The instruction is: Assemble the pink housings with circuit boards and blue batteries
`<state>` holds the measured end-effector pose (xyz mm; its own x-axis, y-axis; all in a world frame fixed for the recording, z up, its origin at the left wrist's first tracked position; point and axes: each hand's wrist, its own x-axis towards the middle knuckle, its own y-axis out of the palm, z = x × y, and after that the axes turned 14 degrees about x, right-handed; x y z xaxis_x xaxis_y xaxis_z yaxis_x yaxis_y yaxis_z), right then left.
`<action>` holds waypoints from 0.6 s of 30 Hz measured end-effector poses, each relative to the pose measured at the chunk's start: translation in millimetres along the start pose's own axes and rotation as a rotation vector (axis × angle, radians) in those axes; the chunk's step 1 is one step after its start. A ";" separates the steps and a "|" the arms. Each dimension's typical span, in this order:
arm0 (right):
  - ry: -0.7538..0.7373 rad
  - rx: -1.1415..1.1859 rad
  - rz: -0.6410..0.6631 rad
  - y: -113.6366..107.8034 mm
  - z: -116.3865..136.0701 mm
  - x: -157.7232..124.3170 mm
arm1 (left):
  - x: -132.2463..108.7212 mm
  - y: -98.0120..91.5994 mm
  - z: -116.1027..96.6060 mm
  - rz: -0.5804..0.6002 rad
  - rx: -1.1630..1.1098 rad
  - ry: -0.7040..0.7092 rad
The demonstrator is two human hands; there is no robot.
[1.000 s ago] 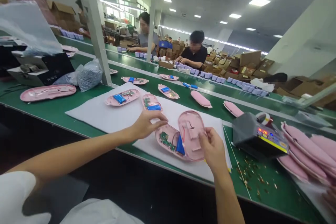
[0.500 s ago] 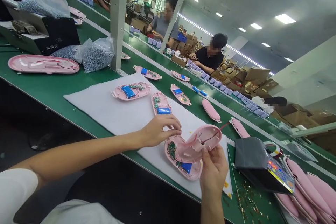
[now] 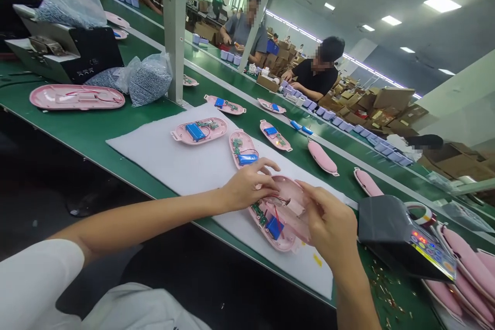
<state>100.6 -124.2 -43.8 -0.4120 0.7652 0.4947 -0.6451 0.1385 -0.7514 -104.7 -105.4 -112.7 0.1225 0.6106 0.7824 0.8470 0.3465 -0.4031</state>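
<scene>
My right hand (image 3: 332, 219) grips a pink plastic shell cover (image 3: 292, 191) by its edge, tilted with its inner side showing. At that inner side, the fingertips of my left hand (image 3: 249, 183) pinch thin wires (image 3: 279, 199). Below the cover lies a pink shell half (image 3: 288, 244), partly hidden, with a green circuit board (image 3: 258, 214), a blue battery (image 3: 275, 227) and red wires in it. Just beyond my left hand another open shell half (image 3: 234, 149) holds a board and a blue battery. A third open half (image 3: 216, 136) lies farther left. White foam sheet (image 3: 162, 149) lies beneath them.
A dark machine with a lit display (image 3: 402, 237) stands at right, beside a stack of pink shells (image 3: 467, 252) and scattered metal bits (image 3: 386, 289). A loose pink cover (image 3: 77, 97), bags of screws (image 3: 150, 80) and a metal post (image 3: 172, 31) are at left. Co-workers sit across the conveyor.
The cover has turned and lowered toward the shell half below. My right hand has shifted to its right edge, and my left fingers have moved onto its wires. The view has swung slightly left.
</scene>
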 end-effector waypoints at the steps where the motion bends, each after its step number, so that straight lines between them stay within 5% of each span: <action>1: 0.009 -0.003 0.002 1.1 -1.6 -0.1 | -0.3 -0.4 0.9 0.009 -0.030 -0.018; 8: -0.029 -0.110 -0.061 6.7 -0.8 8.6 | 3.8 -8.9 0.6 0.042 0.009 0.042; 18: 0.169 0.274 0.105 21.0 -6.0 23.2 | 2.2 -7.0 -2.3 0.030 -0.397 -0.595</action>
<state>81.3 -99.8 -50.7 -0.3874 0.8630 0.3241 -0.7632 -0.1031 -0.6379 -109.2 -108.1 -107.1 -0.0584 0.9400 0.3362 0.9859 0.1071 -0.1283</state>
